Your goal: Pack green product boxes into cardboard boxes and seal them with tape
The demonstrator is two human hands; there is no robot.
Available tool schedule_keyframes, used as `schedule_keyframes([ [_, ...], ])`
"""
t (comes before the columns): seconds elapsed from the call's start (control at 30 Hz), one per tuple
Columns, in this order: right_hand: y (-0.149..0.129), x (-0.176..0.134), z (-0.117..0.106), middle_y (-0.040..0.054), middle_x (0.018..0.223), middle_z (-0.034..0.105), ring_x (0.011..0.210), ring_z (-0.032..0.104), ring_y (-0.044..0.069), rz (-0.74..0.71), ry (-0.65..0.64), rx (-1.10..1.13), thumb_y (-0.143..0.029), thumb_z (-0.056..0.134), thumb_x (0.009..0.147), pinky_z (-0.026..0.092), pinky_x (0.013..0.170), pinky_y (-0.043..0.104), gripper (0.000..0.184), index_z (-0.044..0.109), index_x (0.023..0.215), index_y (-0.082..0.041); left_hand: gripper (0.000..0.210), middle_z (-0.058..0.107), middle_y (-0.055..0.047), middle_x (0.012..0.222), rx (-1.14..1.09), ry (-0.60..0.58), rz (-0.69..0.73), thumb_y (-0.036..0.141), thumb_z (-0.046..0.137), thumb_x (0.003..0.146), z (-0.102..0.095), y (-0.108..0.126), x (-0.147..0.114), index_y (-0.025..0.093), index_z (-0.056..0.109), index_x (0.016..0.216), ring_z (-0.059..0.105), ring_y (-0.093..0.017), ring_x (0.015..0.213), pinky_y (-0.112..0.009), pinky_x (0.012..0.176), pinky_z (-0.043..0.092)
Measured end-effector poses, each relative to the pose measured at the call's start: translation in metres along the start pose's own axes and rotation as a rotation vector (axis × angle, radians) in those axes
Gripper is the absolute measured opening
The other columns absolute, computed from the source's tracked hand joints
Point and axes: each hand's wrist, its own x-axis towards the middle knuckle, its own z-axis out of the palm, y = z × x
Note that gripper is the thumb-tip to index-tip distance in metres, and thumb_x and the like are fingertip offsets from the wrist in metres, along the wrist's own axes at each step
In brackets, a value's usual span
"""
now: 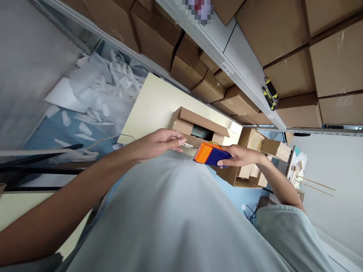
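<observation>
My right hand (pixel 238 155) is wrapped round an orange and dark blue tape dispenser (pixel 210 154), its toothed orange end pointing at my left hand. My left hand (pixel 163 143) is closed in a pinch, thumb against forefinger. A small shiny clear strip of tape (pixel 187 145) sticks out from those fingertips toward the dispenser, with a gap between them. Just beyond both hands an open cardboard box (pixel 181 126) stands on the pale yellow table (pixel 150 102), a flap raised. Something grey-green lies inside, too shadowed to name.
Shelves with cardboard boxes (pixel 193 68) run along the far side. Two yellow-black utility knives (pixel 269 94) lie on a shelf edge. A larger open carton (pixel 238 173) stands at right. White foam scraps (pixel 93 87) litter the blue floor at left, near a pale cord (pixel 107 139).
</observation>
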Motion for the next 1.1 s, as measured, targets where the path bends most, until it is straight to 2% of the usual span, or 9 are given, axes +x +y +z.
schedule_keyframes([
  [0.17,-0.004,0.013,-0.012,0.0038,0.095,0.08,0.076,0.067,0.016,0.022,0.011,0.007,-0.07,0.068,0.106,0.053,0.069,0.029,0.056,0.07,0.118,-0.016,0.067,0.083,-0.012,0.114,0.0,0.125,0.045,0.083,0.079,0.079,-0.008,-0.001,0.008,0.022,0.083,0.105,0.079,-0.031,0.106,-0.05,0.095,0.071],
  [0.27,-0.005,0.016,-0.015,0.0033,0.094,0.079,0.074,0.066,0.016,0.031,0.029,-0.053,-0.071,0.066,0.107,0.051,0.067,0.029,0.055,0.069,0.117,-0.017,0.062,0.083,-0.011,0.111,0.019,0.155,0.032,0.079,0.078,0.08,-0.008,-0.001,0.005,0.023,0.081,0.104,0.079,-0.031,0.107,-0.047,0.094,0.071],
  [0.47,-0.012,0.019,-0.012,-0.0009,0.082,0.07,0.065,0.057,0.016,0.04,0.064,-0.224,-0.065,0.065,0.108,0.043,0.062,0.03,0.053,0.067,0.127,-0.015,0.054,0.081,-0.008,0.101,0.055,0.273,0.057,0.071,0.084,0.075,0.003,-0.009,0.005,0.023,0.07,0.095,0.078,-0.026,0.1,-0.043,0.1,0.067],
  [0.57,-0.015,0.02,-0.005,-0.0018,0.079,0.065,0.065,0.056,0.017,0.025,0.094,-0.284,-0.062,0.066,0.109,0.042,0.064,0.03,0.048,0.068,0.124,-0.016,0.055,0.08,-0.007,0.1,0.056,0.329,0.092,0.07,0.082,0.077,0.008,-0.017,0.004,0.023,0.068,0.101,0.078,-0.025,0.098,-0.045,0.101,0.067],
  [0.67,-0.016,0.019,0.003,-0.0013,0.079,0.064,0.065,0.056,0.017,0.01,0.111,-0.307,-0.057,0.066,0.11,0.041,0.065,0.03,0.04,0.067,0.114,-0.018,0.061,0.08,-0.005,0.097,0.074,0.306,0.099,0.073,0.082,0.078,0.007,-0.025,0.001,0.023,0.071,0.112,0.079,-0.025,0.096,-0.045,0.102,0.067],
  [0.8,-0.019,0.015,0.011,-0.0028,0.077,0.06,0.061,0.051,0.015,0.03,0.11,-0.316,-0.052,0.068,0.111,0.038,0.064,0.03,0.033,0.064,0.106,-0.019,0.063,0.081,-0.008,0.098,0.11,0.239,0.079,0.084,0.076,0.08,0.004,-0.031,-0.005,0.022,0.075,0.096,0.078,-0.026,0.095,-0.043,0.099,0.067],
  [0.97,-0.026,0.01,0.015,-0.0019,0.08,0.06,0.065,0.052,0.015,0.097,0.07,-0.316,-0.051,0.068,0.111,0.037,0.066,0.029,0.033,0.062,0.108,-0.019,0.069,0.082,-0.009,0.114,0.065,0.317,0.087,0.091,0.079,0.072,0.012,-0.034,-0.009,0.024,0.075,0.093,0.078,-0.027,0.1,-0.044,0.101,0.067],
  [1.1,-0.035,0.006,0.015,-0.0003,0.084,0.061,0.068,0.052,0.016,0.127,0.053,-0.322,-0.047,0.065,0.112,0.038,0.069,0.029,0.03,0.062,0.111,-0.017,0.066,0.081,-0.006,0.099,0.001,0.301,0.024,0.083,0.086,0.07,0.022,-0.031,-0.015,0.025,0.074,0.098,0.079,-0.027,0.099,-0.044,0.101,0.067],
])
